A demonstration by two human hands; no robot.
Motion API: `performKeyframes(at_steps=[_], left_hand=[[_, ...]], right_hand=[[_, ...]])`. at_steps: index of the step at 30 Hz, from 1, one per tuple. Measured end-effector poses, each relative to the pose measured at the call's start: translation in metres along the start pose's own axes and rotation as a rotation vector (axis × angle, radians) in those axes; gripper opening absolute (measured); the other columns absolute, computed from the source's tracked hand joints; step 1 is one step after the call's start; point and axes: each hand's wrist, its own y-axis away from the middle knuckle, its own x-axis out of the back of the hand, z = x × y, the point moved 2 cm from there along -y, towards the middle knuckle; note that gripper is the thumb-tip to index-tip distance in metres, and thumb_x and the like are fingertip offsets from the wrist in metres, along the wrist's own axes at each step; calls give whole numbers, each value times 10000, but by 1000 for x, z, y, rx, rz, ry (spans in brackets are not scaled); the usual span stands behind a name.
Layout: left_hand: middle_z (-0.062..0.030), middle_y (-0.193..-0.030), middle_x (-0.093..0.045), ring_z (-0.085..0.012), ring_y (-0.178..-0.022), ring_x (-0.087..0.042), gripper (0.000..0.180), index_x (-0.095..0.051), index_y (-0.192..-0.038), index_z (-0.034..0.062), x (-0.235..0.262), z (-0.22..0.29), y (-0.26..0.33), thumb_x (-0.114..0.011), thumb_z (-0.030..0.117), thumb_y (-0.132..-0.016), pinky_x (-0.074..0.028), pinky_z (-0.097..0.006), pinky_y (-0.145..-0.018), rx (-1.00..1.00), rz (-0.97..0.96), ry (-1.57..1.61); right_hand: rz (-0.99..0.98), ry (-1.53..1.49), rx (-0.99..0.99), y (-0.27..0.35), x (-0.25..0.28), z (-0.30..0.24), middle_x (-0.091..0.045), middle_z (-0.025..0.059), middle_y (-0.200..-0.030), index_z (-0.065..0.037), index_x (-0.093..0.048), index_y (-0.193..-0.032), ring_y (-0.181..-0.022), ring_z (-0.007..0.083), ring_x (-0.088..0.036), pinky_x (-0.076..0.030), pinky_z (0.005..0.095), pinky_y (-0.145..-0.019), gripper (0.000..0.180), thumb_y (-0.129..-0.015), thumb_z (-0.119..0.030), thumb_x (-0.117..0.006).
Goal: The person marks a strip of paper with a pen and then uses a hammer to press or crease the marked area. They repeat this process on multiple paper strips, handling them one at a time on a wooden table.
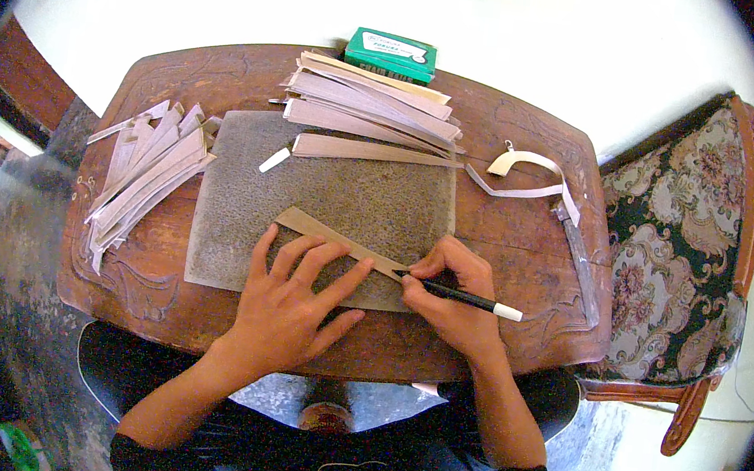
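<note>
A tapered tan strip lies slantwise on a dark speckled mat. My left hand rests over its left part with fingers spread, the fingertips pressing on it. In my right hand a black pen with a white end is pinched, its tip at the strip's right end. The white pen cap lies on the mat further away. Beside the cap sits another tapered strip, just in front of a stack of similar strips.
More strips are piled at the table's left. A green box stands at the far edge. To the right lie a curled pale band and a long grey blade-like piece. A floral-upholstered chair adjoins the wooden table.
</note>
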Motion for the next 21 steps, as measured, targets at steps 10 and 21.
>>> performKeyframes(at_steps=[10,21], left_hand=[[-81,-1281,-505,-310,-1237,-432,578,-570,-1342,231,0,-1,0,-685,428,-811,-229,-598,-1107,-10,5,-6],[-78,-1271,-505,-304,-1242,-431,579,-571,-1340,237,0,0,0,-689,425,-806,-231,-593,-1108,-8,6,-20]], right_hand=[[1,-15,4,0,0,-1,-569,103,-710,-43,-567,-729,-641,249,-591,-465,344,-587,205,-686,-136,-745],[17,-47,2,1,0,4,-584,95,-709,-46,-582,-743,-645,239,-599,-468,338,-584,207,-681,-141,-754]])
